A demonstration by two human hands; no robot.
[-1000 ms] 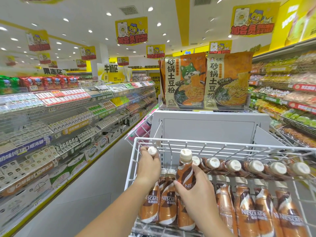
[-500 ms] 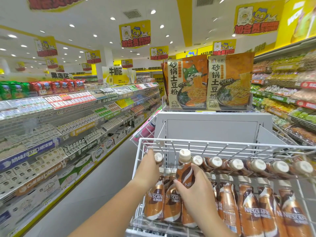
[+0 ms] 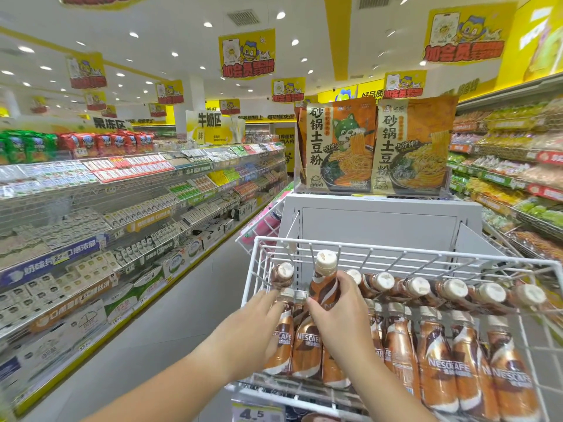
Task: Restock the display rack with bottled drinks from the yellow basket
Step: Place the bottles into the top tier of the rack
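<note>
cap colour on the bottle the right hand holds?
Cream-white cap on that bottle; head view shows it best.

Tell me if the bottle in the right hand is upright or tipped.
Upright: the bottle stands cap up, with the right hand gripping its body.

"How many hands are on my feed?"

"I count two: one left hand [image 3: 259, 324] and one right hand [image 3: 338, 309]."

"Racks?"

"One wire rack [image 3: 396, 251]."

"And the drinks?"

"I get seven white caps [image 3: 419, 286] across the back row and one upright bottle [image 3: 324, 281] taller than the rest. In front I count at least seven standing bottles [image 3: 435, 360]. An arm hides part of that row, so I can't fix the number."

"Anything else?"

"Two noodle packs [image 3: 338, 144] facing me, and one price tag [image 3: 251, 415] reading 4.5."
</note>
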